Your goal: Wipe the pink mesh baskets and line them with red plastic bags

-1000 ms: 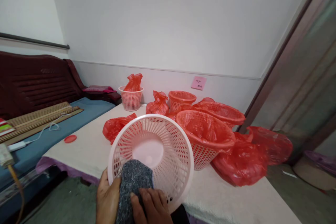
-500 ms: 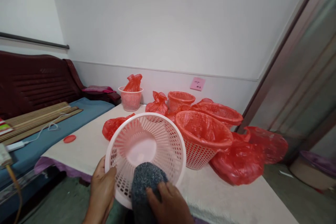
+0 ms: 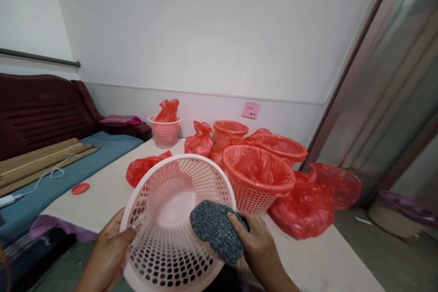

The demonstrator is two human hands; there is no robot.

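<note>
My left hand [image 3: 109,248] grips the left rim of a pale pink perforated plastic basket [image 3: 164,210], tilted so its opening faces me. My right hand [image 3: 258,248] is closed on a dark grey fuzzy cloth [image 3: 217,230] and presses it against the inside of the basket's right wall. Both hands are low in the view, in front of a table covered with a cream cloth [image 3: 102,191].
On the table stand a basket lined with a red plastic bag [image 3: 258,178], more lined baskets [image 3: 280,146] behind, a small pink basket [image 3: 164,130] and loose red bags [image 3: 142,171]. A dark sofa [image 3: 41,109] and blue mat lie left; a glass door [image 3: 386,100] stands right.
The cloth and my right hand moved from the basket's lower edge to its right inner wall. The basket tilted and dropped lower left; my left hand shifted along the rim.
</note>
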